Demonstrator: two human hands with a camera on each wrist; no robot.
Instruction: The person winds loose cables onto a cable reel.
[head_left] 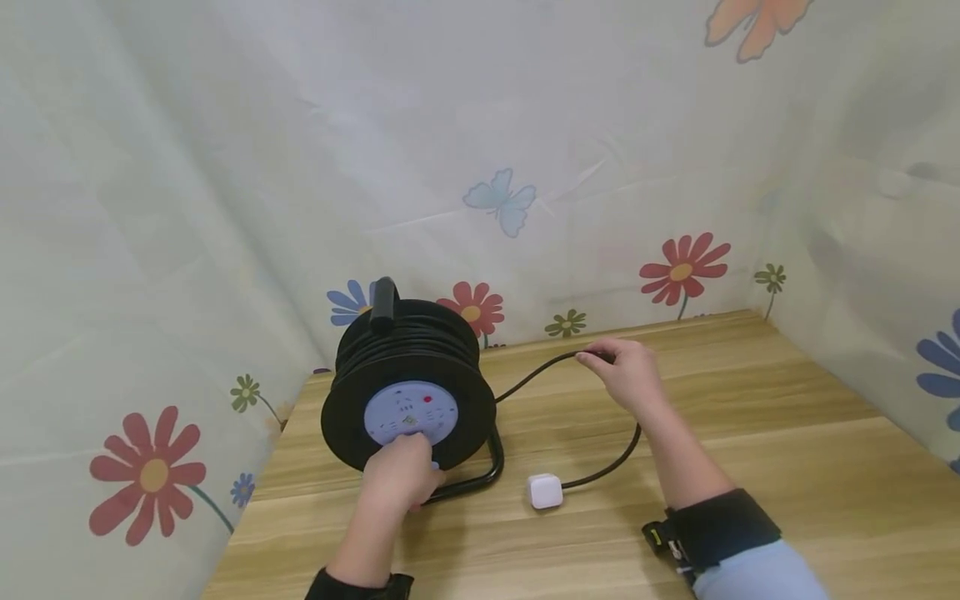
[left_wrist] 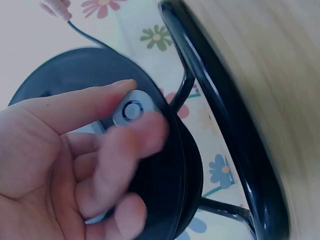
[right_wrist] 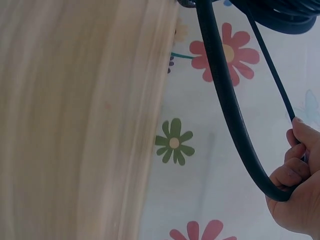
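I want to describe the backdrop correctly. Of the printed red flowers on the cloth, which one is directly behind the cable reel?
The small red flower at the reel's upper right edge, partly hidden by it. The other two stand clear: one at far left, one to the right above the table.

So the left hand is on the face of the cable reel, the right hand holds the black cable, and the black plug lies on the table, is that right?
Nearly: the plug is white, as the head view shows. The left hand is at the cable reel face, and the right hand grips the black cable.
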